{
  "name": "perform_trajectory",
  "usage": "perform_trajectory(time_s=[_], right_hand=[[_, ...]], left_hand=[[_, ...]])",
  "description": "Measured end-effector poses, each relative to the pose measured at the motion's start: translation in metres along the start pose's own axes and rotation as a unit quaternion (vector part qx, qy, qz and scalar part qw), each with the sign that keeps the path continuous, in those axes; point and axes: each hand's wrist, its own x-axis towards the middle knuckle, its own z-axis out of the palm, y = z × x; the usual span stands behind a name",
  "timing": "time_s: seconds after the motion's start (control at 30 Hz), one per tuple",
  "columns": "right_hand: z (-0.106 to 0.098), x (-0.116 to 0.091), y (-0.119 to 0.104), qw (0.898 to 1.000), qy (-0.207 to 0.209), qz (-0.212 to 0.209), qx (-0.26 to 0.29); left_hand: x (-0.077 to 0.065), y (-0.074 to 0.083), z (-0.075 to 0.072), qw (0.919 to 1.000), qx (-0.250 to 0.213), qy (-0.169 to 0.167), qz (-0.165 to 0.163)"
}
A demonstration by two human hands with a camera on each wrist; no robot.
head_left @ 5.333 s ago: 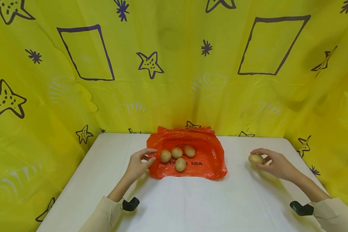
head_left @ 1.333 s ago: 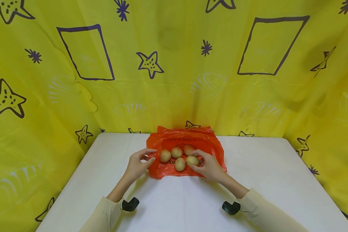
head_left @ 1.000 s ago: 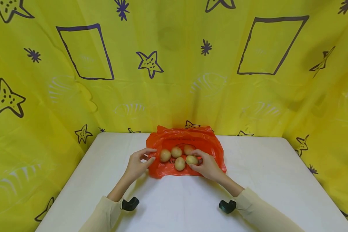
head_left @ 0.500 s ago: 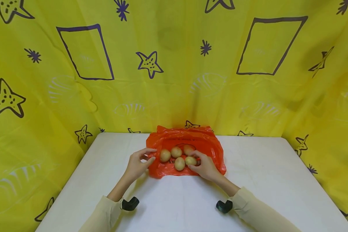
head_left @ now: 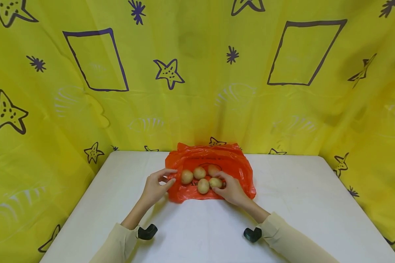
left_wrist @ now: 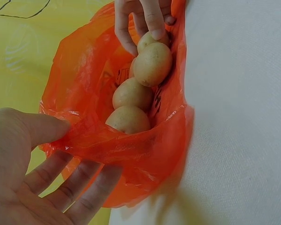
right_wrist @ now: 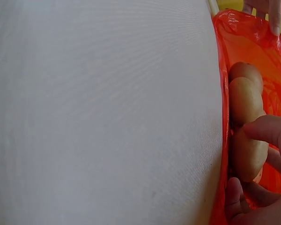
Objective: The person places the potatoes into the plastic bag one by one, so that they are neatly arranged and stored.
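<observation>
An orange-red plastic bag lies on its side, its mouth facing me. My left hand grips the left edge of the mouth; in the left wrist view the thumb lies on one side of the film and several fingers behind it. Inside the bag, my right hand holds a yellowish potato between thumb and fingers. Left of it lies a second potato, very close or touching. Several more potatoes sit further left and behind. The right fingers partly cover the back-right potato.
The bag lies at the back middle of a white-covered table. A yellow curtain with star drawings hangs right behind it and along both sides. Dark wrist cameras stick out at both cuffs.
My right hand has carried the potato from the right side of the table into the bag, then slightly left to the other potatoes. The left hand keeps its place at the bag's edge.
</observation>
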Motion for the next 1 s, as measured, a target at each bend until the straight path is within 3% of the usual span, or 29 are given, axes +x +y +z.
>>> perform_trajectory(time_s=[0.57, 1.0], right_hand=[[-0.004, 0.000, -0.002, 1.000, -0.008, -0.001, -0.006], [-0.015, -0.002, -0.006, 0.998, -0.048, -0.027, -0.010]], left_hand=[[0.000, 0.001, 0.000, 1.0000, 0.003, 0.002, 0.003], [-0.001, 0.001, -0.005, 0.9993, 0.022, 0.010, 0.027]])
